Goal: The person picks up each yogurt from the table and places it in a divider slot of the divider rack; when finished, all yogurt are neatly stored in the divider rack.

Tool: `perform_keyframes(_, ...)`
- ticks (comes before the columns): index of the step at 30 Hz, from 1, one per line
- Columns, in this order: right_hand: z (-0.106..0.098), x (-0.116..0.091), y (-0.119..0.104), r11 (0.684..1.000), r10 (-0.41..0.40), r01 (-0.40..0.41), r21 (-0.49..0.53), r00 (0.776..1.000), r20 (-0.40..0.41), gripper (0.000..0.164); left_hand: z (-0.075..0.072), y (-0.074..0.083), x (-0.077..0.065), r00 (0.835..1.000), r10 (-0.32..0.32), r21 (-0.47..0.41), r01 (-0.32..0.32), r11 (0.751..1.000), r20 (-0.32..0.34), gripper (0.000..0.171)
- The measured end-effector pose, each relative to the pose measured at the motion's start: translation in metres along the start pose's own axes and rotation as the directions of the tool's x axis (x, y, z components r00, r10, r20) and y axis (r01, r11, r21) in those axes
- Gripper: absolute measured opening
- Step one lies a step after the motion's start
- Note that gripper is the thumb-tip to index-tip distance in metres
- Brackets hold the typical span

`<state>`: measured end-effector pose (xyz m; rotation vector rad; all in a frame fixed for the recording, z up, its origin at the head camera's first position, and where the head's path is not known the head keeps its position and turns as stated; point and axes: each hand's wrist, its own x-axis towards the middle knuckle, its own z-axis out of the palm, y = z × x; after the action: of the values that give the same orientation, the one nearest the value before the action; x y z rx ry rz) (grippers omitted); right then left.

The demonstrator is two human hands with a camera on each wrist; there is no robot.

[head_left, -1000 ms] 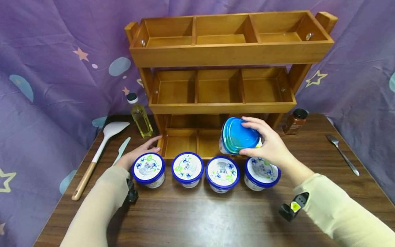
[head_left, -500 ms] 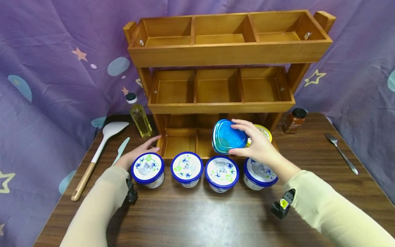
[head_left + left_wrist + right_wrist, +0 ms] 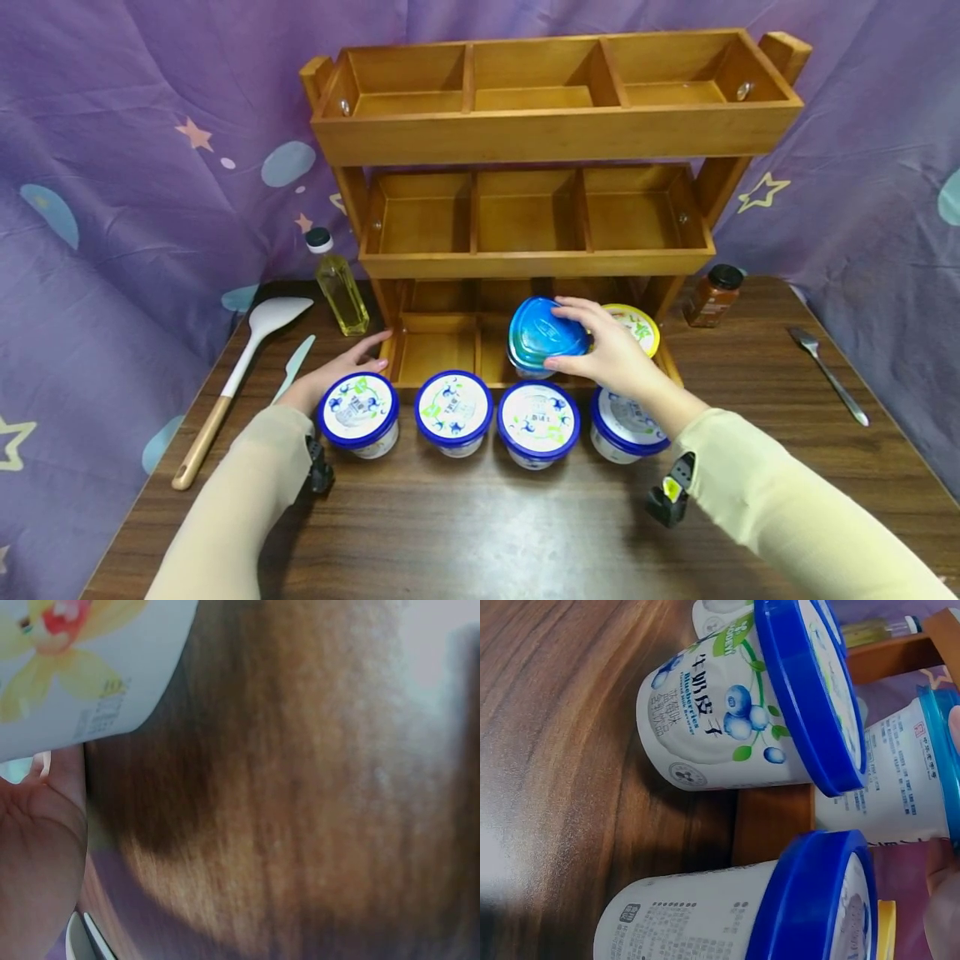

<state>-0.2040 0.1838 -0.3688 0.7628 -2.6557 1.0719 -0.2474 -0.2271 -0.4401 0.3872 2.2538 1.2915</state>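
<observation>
My right hand (image 3: 611, 350) grips a white tub with a clear blue lid (image 3: 546, 333) by its lid, over the middle compartment of the rack's bottom tier. Printed text on the side of this tub (image 3: 892, 776) shows in the right wrist view. To its right, a yellow-lidded tub (image 3: 633, 327) sits in the right compartment, partly behind my hand. My left hand (image 3: 341, 367) rests with extended fingers at the left end of the wooden rack's bottom tier (image 3: 438, 350). In front of the rack stand several blueberry tubs with blue rims (image 3: 453, 408).
Left of the rack are an oil bottle (image 3: 341, 292), a white ladle-like utensil with a wooden handle (image 3: 251, 342) and a pale butter knife (image 3: 296, 362). A black-capped jar (image 3: 712, 298) and a fork (image 3: 828, 375) lie to the right. Two compartmented tiers (image 3: 536, 265) overhang the bottom one.
My right hand has carried the blue-lidded tub left and down into the bottom tier's middle compartment area, uncovering the yellow-lidded tub. My left hand stays put.
</observation>
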Motion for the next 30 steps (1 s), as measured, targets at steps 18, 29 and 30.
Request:
perform_keyframes(18, 0.024, 0.009, -0.003, 0.984, 0.18, -0.178, -0.029, 0.978, 0.108, 0.068, -0.001, -0.003, 0.002, 1.0, 0.007, 0.025, -0.007, 1.0, -0.004, 0.063)
perform_keyframes(29, 0.028, 0.01, -0.004, 0.982, 0.188, -0.186, -0.025, 0.976, 0.109, 0.066, 0.0, -0.003, 0.001, 0.999, 0.032, 0.023, -0.032, 0.999, -0.002, 0.063)
perform_keyframes(30, 0.028, 0.009, -0.004, 0.983, 0.182, -0.18, -0.025, 0.978, 0.107, 0.066, 0.0, -0.003, 0.001, 0.999, 0.034, 0.021, -0.034, 0.999, -0.003, 0.063)
